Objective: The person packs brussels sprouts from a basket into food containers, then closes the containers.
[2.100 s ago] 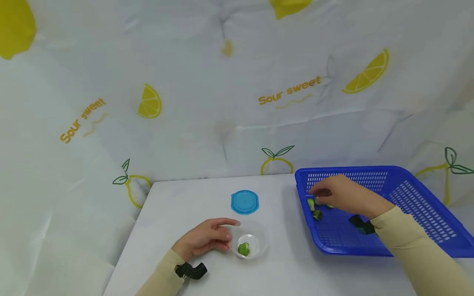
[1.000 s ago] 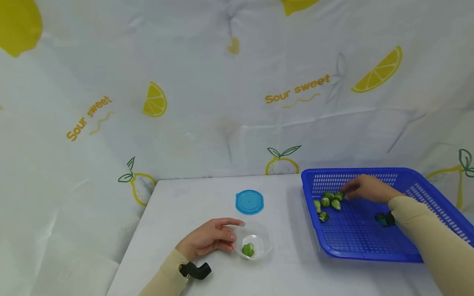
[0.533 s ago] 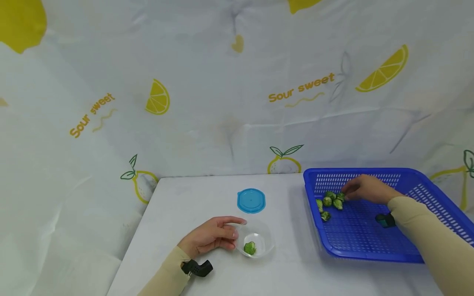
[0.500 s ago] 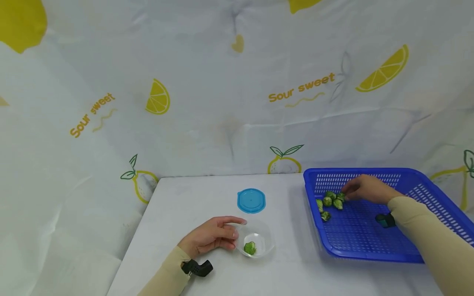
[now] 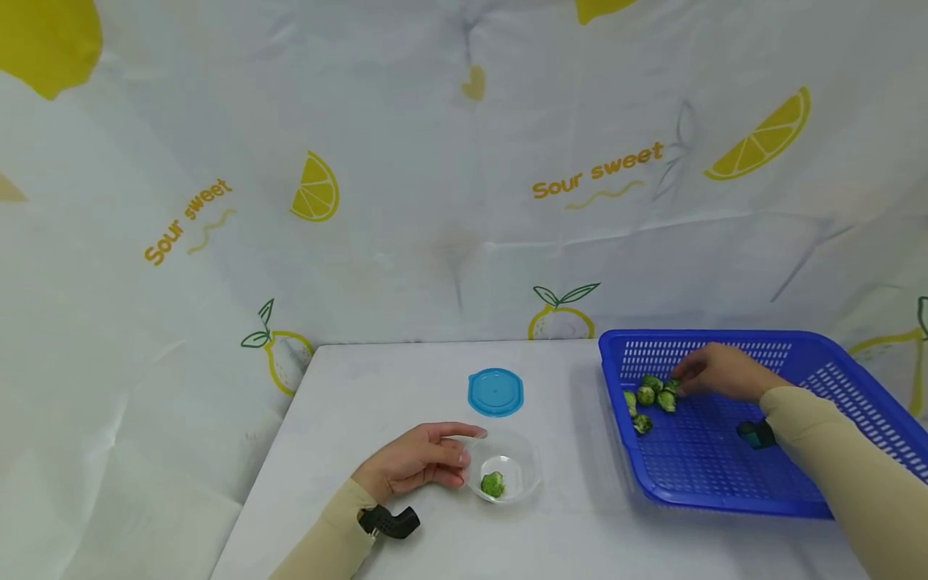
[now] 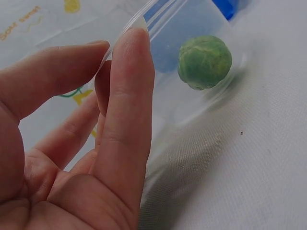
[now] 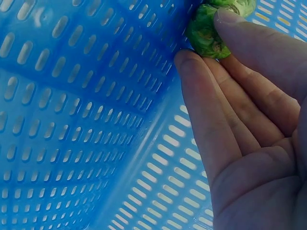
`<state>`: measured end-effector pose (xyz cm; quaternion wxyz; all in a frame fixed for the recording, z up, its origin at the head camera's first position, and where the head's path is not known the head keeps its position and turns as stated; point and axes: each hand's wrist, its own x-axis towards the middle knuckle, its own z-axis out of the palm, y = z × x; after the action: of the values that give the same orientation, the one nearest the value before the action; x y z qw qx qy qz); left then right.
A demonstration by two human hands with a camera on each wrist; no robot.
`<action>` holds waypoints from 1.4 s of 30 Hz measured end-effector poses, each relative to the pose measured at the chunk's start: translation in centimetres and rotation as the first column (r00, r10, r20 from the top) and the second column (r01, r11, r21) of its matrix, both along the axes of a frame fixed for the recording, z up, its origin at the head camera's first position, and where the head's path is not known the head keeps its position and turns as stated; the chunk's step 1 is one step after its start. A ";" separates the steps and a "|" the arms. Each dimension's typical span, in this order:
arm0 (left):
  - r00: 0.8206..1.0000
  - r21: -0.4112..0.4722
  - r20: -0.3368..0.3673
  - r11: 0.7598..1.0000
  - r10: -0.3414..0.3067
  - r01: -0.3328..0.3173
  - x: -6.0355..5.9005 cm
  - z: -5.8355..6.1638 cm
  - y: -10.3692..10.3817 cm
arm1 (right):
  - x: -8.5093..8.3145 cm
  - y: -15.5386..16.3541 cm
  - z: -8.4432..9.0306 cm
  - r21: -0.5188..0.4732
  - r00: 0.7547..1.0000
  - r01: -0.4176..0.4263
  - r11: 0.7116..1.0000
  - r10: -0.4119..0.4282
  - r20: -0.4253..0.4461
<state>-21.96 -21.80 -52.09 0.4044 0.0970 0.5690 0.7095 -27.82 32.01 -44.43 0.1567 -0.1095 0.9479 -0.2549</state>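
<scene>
A lemon-print sheet (image 5: 406, 266) reading "Sour sweet" at left and right hangs behind a white table (image 5: 348, 403). A blue basket (image 5: 714, 467) stands right. The left hand (image 5: 415, 461) clamps finger and thumb on a clear bowl (image 5: 524, 477); the right hand (image 5: 725, 372) pinches a sprout (image 7: 204, 37) at the basket's far left. A blue lid (image 5: 496, 392) lies beyond the bowl, which holds another sprout (image 5: 492, 484); more sprouts (image 5: 645, 395) lie in the basket.

Fingers (image 7: 201, 100) pinch a green sprout (image 7: 204, 34) inside a slotted blue basket (image 7: 110, 129).
</scene>
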 end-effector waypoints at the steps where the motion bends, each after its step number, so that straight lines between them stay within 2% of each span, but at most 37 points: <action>1: 1.000 0.001 -0.001 1.000 -0.001 0.001 0.0 0.0 0.0 | 0.0 0.0 0.0 -0.001 1.000 0.000 1.000 0.000 0.000; 10: 1.000 0.023 -0.008 1.000 -0.017 0.017 0.0 0.0 0.0 | -0.1 0.1 -0.1 0.011 1.000 -0.006 1.000 0.006 -0.011; 15: 1.000 0.028 -0.007 0.999 -0.019 0.019 0.0 0.0 0.1 | 0.5 0.5 0.3 0.015 1.000 -0.010 1.000 0.010 -0.023; 20: 1.000 0.023 0.009 1.000 -0.012 0.012 0.0 -0.2 0.1 | 1.5 0.8 1.4 0.012 0.999 -0.007 1.000 0.007 -0.038; 28: 1.000 0.018 -0.003 1.000 -0.014 0.014 0.0 -0.3 0.0 | 3.0 0.6 3.4 0.019 0.998 0.006 1.000 -0.005 -0.064; 33: 1.000 0.022 -0.006 1.000 -0.012 0.012 0.1 -0.2 -0.2 | 3.4 -0.6 4.4 0.023 0.995 -0.002 1.000 0.004 -0.101; 42: 1.000 0.020 -0.004 1.000 -0.015 0.015 -0.1 -0.3 -0.2 | 4.0 -4.6 6.3 -0.013 0.989 -0.049 0.999 0.046 -0.143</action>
<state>-22.05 -21.98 -52.44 0.4074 0.1067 0.5619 0.7120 -23.80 27.43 -38.13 0.0937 -0.1514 0.9516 -0.2505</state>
